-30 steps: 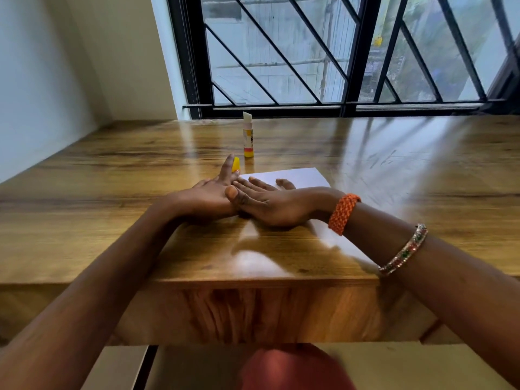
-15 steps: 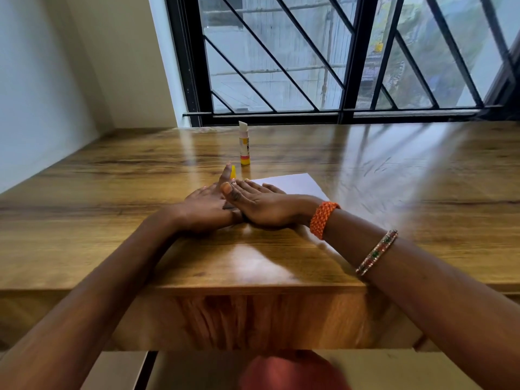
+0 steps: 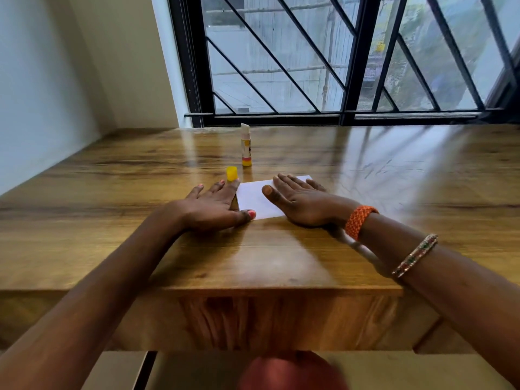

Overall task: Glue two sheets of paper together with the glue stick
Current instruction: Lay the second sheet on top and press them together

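White paper [image 3: 254, 199] lies flat on the wooden table [image 3: 281, 260]; I cannot tell apart the sheets in it. My left hand [image 3: 215, 205] lies flat at the paper's left edge, its fingers straight and its thumb on the near left corner. My right hand [image 3: 302, 202] presses flat on the right part of the paper with straight fingers. The glue stick [image 3: 246, 144] stands upright and uncapped behind the paper, its white tip showing. Its yellow cap [image 3: 232, 173] stands just beyond my left fingertips.
A barred window [image 3: 337, 57] and its sill run along the table's far edge. A white wall [image 3: 42, 80] closes the left side. The table's near edge [image 3: 281, 289] is below my forearms, and something reddish [image 3: 289, 372] lies beneath it.
My hands were overlapped at the middle of the paper and have slid apart, the left to the left edge and the right to the right. More white paper shows between them.
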